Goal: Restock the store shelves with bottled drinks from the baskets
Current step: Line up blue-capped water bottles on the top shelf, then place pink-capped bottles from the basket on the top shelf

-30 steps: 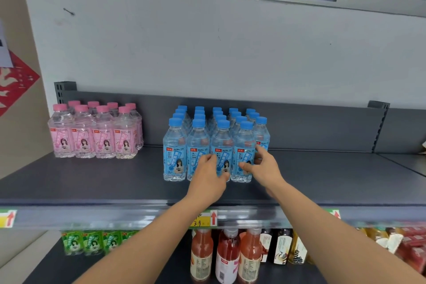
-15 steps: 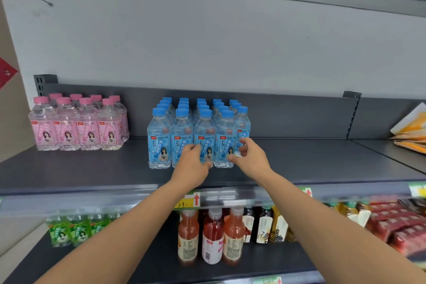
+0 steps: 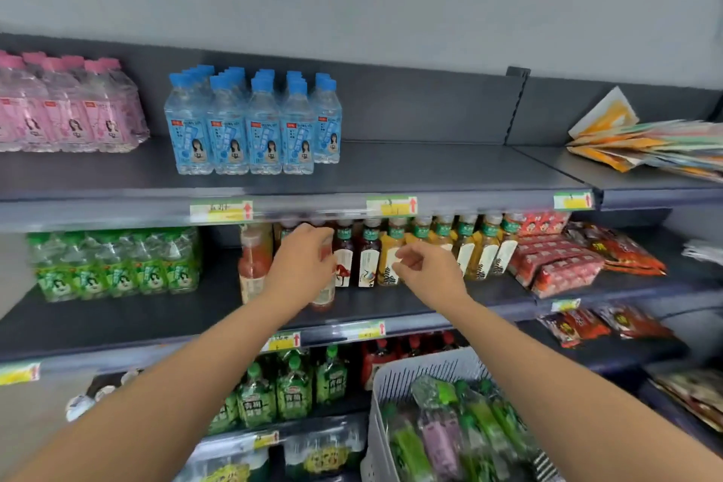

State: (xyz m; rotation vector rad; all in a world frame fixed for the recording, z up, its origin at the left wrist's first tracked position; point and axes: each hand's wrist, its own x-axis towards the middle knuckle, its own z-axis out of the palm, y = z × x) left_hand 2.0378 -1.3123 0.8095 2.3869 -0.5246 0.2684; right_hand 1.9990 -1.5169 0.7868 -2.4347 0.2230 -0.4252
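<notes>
- Left hand (image 3: 303, 266) was raised before the orange-red juice bottles (image 3: 254, 262) on the middle shelf (image 3: 117, 321), fingers curled; whether it gripped one, could not tell
- Right hand (image 3: 428, 266) was beside it, fingers loosely curled, holding nothing
- Blue-capped water bottles (image 3: 250, 129) stood on the top shelf (image 3: 430, 168)
- Basket (image 3: 410, 376) of drinks sat lower right

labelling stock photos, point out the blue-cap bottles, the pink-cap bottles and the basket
blue-cap bottles (image 3: 267, 141): head view, a front bottle's label
pink-cap bottles (image 3: 74, 122): head view, a front bottle's label
basket (image 3: 407, 380): head view, its slatted back wall
</notes>
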